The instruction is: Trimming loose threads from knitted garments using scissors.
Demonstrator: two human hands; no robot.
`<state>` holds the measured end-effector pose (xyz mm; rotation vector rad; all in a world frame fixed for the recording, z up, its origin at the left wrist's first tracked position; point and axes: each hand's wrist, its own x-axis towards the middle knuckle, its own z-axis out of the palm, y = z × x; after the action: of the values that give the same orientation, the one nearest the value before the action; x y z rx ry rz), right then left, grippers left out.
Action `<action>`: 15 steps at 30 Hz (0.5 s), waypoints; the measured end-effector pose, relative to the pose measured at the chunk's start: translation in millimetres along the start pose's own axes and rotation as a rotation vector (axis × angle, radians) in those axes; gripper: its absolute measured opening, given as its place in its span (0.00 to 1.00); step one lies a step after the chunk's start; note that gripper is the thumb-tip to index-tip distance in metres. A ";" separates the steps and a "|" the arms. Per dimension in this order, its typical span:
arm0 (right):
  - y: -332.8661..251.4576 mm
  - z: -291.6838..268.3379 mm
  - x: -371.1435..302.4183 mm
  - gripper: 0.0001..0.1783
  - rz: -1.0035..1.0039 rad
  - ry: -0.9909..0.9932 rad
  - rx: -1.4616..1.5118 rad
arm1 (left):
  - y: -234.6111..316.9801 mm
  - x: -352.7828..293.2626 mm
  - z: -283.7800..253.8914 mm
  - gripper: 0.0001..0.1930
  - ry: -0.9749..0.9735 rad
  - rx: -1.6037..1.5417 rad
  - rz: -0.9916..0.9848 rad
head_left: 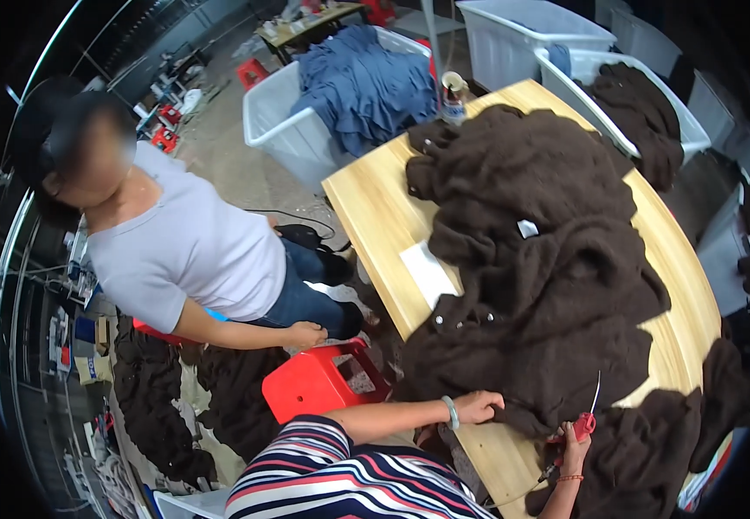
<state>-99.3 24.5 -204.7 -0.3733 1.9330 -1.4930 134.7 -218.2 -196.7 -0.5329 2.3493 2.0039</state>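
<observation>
- The left hand (480, 406) lies at the near edge of the dark brown garments (548, 285), fingers partly curled (whether they pinch the fabric, I cannot tell).
- The right hand (575, 451) is closed around a red-handled tool (584, 426), its slim metal tip pointing up beside the cloth.
- The garments are heaped across the light wooden table (366, 195), next to a white sheet (429, 272).
- A co-worker (197, 242) stands left of the table, near a red plastic stool (310, 387).
</observation>
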 end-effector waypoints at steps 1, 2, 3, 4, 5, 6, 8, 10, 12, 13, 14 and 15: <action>-20.1 10.4 6.7 0.12 0.143 0.015 0.034 | 12.4 -1.8 -2.6 0.18 0.004 -0.043 -0.042; -33.9 19.6 15.9 0.09 0.286 0.028 0.062 | 14.7 -2.4 -2.3 0.18 0.015 -0.079 -0.034; -34.6 20.3 24.5 0.09 0.264 0.015 0.066 | 26.3 1.6 -4.6 0.18 -0.020 -0.108 -0.032; -26.9 20.8 33.7 0.09 0.265 0.106 0.114 | 21.2 5.7 -1.2 0.17 -0.014 -0.100 -0.001; -18.0 19.4 41.3 0.09 0.272 0.193 0.162 | 19.9 7.5 1.0 0.17 0.036 -0.059 0.083; -8.9 13.5 51.7 0.10 0.288 0.145 0.149 | 22.2 5.9 -0.1 0.17 0.062 -0.056 0.075; 25.8 -7.3 58.5 0.27 0.191 0.115 0.123 | 18.4 6.6 2.0 0.16 0.097 -0.007 0.086; 46.4 -18.1 67.1 0.39 0.183 0.107 0.081 | 6.1 4.9 3.7 0.14 0.127 0.040 0.054; 67.7 -25.2 75.2 0.34 0.021 0.181 0.026 | -0.9 -0.6 2.0 0.12 0.167 0.123 -0.008; 79.2 -38.0 81.6 0.32 0.169 0.170 0.021 | -13.3 -2.2 3.4 0.11 0.192 0.172 -0.019; 77.6 -35.8 85.2 0.32 0.165 0.159 0.018 | -20.7 -6.4 2.2 0.11 0.198 0.219 -0.057; 75.2 -37.5 85.7 0.30 0.181 0.163 -0.078 | -26.1 -11.3 0.2 0.11 0.203 0.265 -0.093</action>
<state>-174.9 25.5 -297.9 -0.1084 2.0962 -1.3694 152.2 -218.4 -219.1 -0.8478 2.5940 1.6345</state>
